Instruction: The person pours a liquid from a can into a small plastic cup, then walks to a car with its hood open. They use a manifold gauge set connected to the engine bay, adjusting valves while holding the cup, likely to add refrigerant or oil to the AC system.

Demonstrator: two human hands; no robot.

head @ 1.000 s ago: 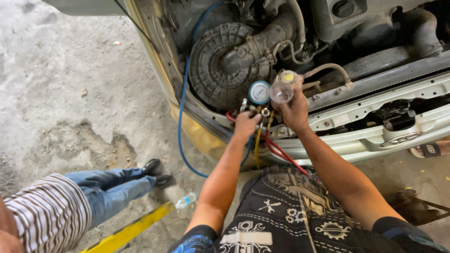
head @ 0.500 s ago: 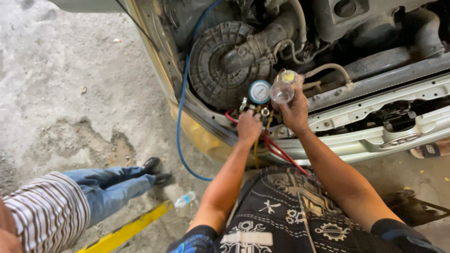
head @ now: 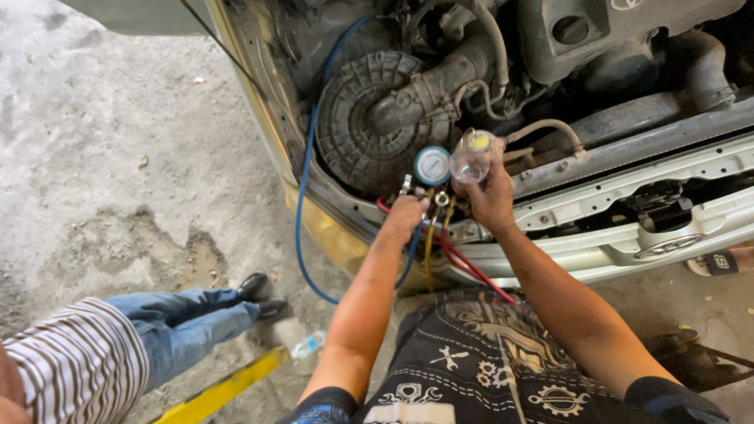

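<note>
Gauge set [head: 433, 169] before the air filter housing [head: 369, 118], my left grip [head: 406, 216] below it, my right grip [head: 491, 196] beside, hoses [head: 459, 263] hanging beneath, bystander's legs [head: 184, 322] far left.

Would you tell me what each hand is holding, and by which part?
Left hand grips the manifold gauge set at its lower valve; right hand holds the clear-faced gauge.

Gauge [head: 433, 165] glass-faced, glossy; hoses [head: 302, 196] smooth rubber; air-filter housing [head: 357, 118] matt ribbed plastic (dusty); concrete floor [head: 102, 173] rough.
</note>
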